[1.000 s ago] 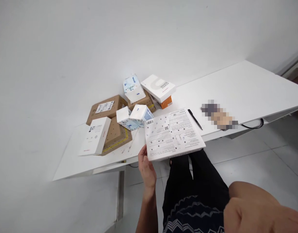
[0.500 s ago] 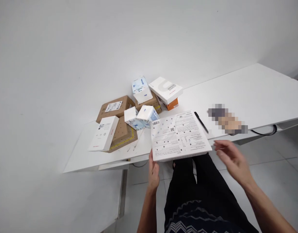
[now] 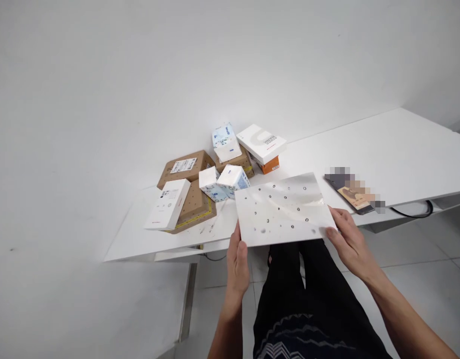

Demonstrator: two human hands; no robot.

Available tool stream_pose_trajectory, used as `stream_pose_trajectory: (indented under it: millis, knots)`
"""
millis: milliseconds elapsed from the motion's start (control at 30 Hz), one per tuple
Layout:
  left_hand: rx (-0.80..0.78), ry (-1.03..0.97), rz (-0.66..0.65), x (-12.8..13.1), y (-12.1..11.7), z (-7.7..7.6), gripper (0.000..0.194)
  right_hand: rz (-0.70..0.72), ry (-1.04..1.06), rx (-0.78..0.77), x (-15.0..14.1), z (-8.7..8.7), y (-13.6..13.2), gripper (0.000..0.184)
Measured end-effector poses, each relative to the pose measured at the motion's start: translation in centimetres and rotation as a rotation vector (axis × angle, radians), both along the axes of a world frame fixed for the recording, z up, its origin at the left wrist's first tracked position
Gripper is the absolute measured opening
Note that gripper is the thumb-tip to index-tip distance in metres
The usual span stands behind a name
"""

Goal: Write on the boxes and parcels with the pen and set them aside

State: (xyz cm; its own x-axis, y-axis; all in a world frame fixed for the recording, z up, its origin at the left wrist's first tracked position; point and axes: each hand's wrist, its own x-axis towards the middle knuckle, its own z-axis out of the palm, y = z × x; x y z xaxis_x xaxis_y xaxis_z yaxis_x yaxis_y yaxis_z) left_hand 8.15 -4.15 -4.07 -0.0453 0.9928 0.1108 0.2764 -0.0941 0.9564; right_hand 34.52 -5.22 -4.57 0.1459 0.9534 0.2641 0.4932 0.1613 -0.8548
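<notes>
I hold a flat white package (image 3: 284, 209) over the near edge of the white table (image 3: 387, 149). Its upper face is glossy white with small dark ring marks. My left hand (image 3: 238, 262) grips its near left corner, thumb on top. My right hand (image 3: 349, 242) grips its near right corner, fingers closed on the edge. The package tilts slightly up toward me.
Several boxes are piled at the table's left: brown cartons (image 3: 185, 167), a flat white box (image 3: 169, 203), small blue-white boxes (image 3: 224, 182), a white box on an orange one (image 3: 265, 144). A phone (image 3: 351, 192) lies right of the package, and a black cable (image 3: 415, 212) hangs below.
The package has been turned over: the printed face with text and barcode gave way to the glossy dotted face. My right hand came up and took its right corner. The black pen is hidden.
</notes>
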Motion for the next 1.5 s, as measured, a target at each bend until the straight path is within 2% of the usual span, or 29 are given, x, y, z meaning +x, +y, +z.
stream_pose_trajectory:
  millis: [133,233,300,400,500,600,733,867,1000,1267,1500]
  knots:
    - [-0.009,0.103,0.047,0.4,1.2,-0.5,0.054,-0.038,0.040,-0.033,-0.3,-0.5,1.7,0.051]
    - [0.011,0.130,0.027,0.1,1.6,-0.9,0.055,-0.014,0.066,-0.029,0.1,-1.3,1.8,0.052]
    - [0.014,0.088,-0.027,-0.1,1.7,-1.5,0.056,0.021,0.084,-0.053,0.4,-2.3,1.6,0.051]
    - [-0.063,-0.047,-0.120,-0.1,1.9,-2.8,0.060,0.062,0.121,-0.117,0.4,-4.5,1.2,0.047]
    - [-0.131,-0.114,-0.122,0.2,2.1,-3.9,0.059,0.060,0.139,-0.178,0.0,-5.9,0.7,0.046]
    - [-0.100,-0.093,-0.089,0.1,2.0,-3.5,0.054,0.057,0.125,-0.181,-0.4,-5.2,0.2,0.046]
    - [-0.013,0.069,-0.030,-0.7,1.4,-1.5,0.045,0.021,0.093,-0.130,-0.2,-2.7,-0.3,0.042]
    - [-0.042,0.179,0.017,-1.0,1.0,-0.6,0.045,-0.006,0.091,-0.151,-0.2,-1.4,-0.2,0.041]
    - [-0.107,0.158,-0.018,-0.6,1.4,-0.8,0.049,-0.004,0.065,-0.138,-0.6,-1.7,0.5,0.046]
    - [-0.105,0.134,-0.002,-0.2,1.7,-0.8,0.055,0.002,0.025,-0.105,-0.9,-2.1,1.1,0.055]
    - [-0.107,0.121,0.026,0.4,1.9,-0.6,0.055,-0.018,0.057,-0.097,-1.3,-2.3,1.2,0.053]
